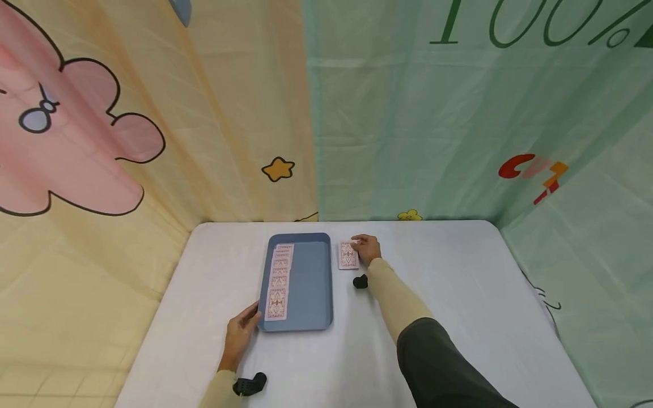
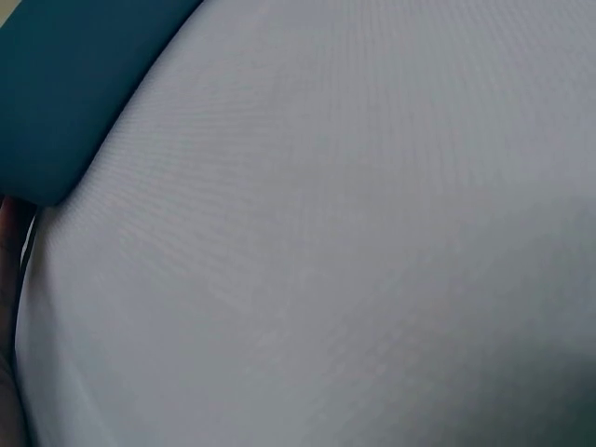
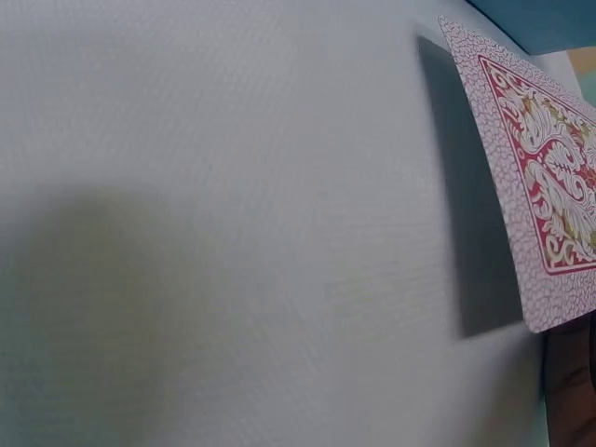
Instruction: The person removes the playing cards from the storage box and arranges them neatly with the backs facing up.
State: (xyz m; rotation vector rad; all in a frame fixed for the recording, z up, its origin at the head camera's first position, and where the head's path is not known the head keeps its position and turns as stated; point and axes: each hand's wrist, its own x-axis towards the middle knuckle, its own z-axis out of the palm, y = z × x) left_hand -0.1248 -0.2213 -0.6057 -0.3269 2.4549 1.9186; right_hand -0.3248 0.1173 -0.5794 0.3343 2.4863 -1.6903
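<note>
A blue-grey tray (image 1: 311, 283) lies on the table. Several red-backed playing cards (image 1: 277, 304) overlap in a column along its left side. My left hand (image 1: 238, 335) grips the tray's lower left corner; the left wrist view catches the tray's edge (image 2: 74, 93) and a sliver of a finger. To the right of the tray, my right hand (image 1: 368, 249) pinches a playing card (image 1: 348, 256) by its right side, patterned back up. In the right wrist view this card (image 3: 559, 168) stands off the cloth and casts a shadow. Most of the right fingers are hidden there.
The table (image 1: 459, 272) has a white cloth over it. Patterned curtains (image 1: 388, 141) hang behind and at both sides. Dark wrist-worn devices (image 1: 249, 385) sit on both wrists, and the right one is close to the tabletop.
</note>
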